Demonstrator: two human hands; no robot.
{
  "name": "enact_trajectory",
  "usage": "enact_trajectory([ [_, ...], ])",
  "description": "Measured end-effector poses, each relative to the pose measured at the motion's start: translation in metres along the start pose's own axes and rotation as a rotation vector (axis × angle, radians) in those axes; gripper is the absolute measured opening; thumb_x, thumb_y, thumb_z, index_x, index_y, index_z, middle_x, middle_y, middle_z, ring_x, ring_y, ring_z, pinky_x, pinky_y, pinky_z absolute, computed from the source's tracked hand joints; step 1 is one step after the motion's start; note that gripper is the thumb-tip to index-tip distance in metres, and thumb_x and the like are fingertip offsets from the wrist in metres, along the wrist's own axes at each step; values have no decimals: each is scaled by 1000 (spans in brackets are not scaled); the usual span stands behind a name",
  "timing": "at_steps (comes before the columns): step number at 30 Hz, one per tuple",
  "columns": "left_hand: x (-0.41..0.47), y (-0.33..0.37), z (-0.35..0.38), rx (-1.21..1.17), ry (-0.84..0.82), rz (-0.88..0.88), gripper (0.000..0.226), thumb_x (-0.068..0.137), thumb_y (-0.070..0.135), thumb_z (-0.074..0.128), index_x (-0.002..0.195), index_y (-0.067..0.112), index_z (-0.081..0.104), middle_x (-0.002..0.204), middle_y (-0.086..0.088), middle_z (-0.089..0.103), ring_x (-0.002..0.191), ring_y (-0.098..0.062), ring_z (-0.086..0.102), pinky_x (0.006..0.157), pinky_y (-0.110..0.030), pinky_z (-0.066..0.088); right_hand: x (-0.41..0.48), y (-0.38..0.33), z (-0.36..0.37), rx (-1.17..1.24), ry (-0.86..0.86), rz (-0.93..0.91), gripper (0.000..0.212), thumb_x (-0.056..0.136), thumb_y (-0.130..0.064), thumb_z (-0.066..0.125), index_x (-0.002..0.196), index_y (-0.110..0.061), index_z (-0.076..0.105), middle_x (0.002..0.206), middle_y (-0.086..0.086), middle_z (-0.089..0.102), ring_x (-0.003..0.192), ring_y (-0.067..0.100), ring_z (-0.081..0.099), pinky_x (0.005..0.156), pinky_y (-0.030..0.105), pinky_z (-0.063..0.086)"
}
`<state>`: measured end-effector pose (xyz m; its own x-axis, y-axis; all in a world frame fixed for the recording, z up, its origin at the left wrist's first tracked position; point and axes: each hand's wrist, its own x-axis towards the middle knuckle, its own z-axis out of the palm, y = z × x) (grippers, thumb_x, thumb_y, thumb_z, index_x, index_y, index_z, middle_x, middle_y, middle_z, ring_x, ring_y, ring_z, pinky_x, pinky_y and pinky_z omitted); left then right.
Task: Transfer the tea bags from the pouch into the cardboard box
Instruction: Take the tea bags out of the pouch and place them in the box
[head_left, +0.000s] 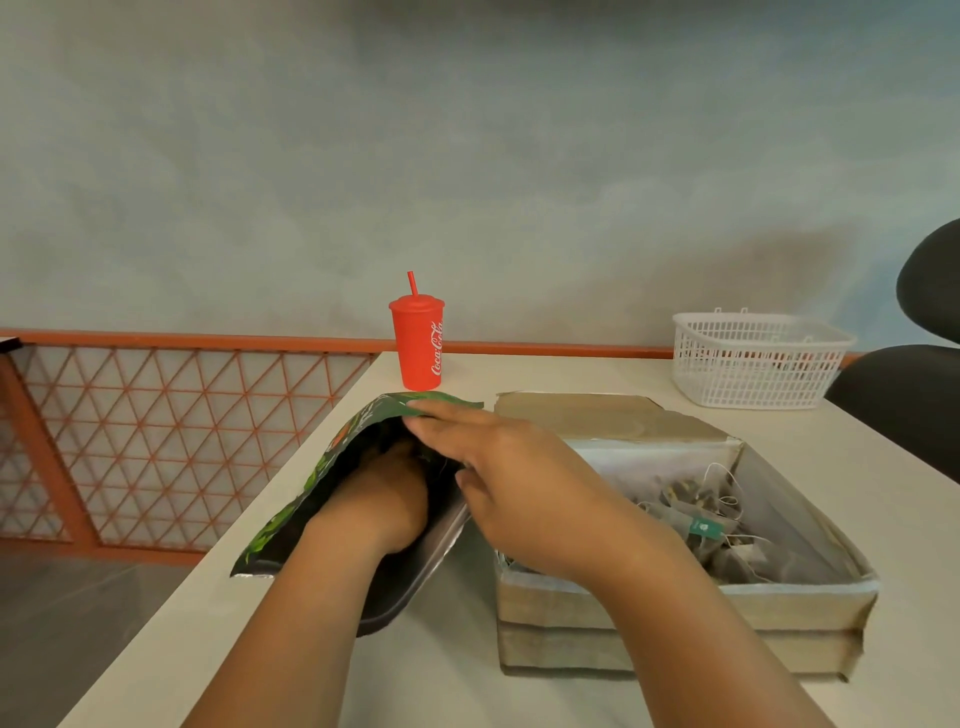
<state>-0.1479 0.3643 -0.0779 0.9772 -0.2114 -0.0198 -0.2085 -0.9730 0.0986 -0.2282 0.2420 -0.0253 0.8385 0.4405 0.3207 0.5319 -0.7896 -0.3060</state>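
A dark pouch (291, 514) with green leaf print lies on the table, its mouth held wide. My left hand (384, 499) reaches deep inside the pouch; its fingers are hidden in there. My right hand (498, 467) holds the pouch's upper edge, fingers over the top and thumb underneath. Just right of the pouch stands the open cardboard box (675, 618). Several tea bags (711, 525) with strings and green tags lie inside it.
A red cup (417, 345) with a straw stands behind the pouch. A white plastic basket (756, 358) sits at the back right. A black chair (904, 395) is at the right edge. The table's left edge drops off beside an orange lattice railing (156, 415).
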Motion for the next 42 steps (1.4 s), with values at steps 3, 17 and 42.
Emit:
enact_trajectory([
  [3,2,-1,6,-18,-18,-20,47,99,17,32,145,21,22,151,-3,23,138,-22,23,111,-34,23,1,0,2,-6,-11,1,62,90,1,40,143,-29,32,151,-16,24,139,5,22,112,18,19],
  [17,-17,10,-6,-86,23,0,42,101,17,30,142,15,25,148,-6,28,135,-22,30,107,-28,26,1,-7,2,-41,-42,-39,64,87,3,43,143,-27,32,152,-14,23,138,3,20,108,14,16],
  [42,-39,-1,-58,-202,153,274,27,83,6,54,71,31,51,74,10,56,69,-4,51,63,-20,42,0,25,-2,120,151,42,61,88,5,43,140,-26,38,148,-16,31,133,1,29,90,-9,11],
])
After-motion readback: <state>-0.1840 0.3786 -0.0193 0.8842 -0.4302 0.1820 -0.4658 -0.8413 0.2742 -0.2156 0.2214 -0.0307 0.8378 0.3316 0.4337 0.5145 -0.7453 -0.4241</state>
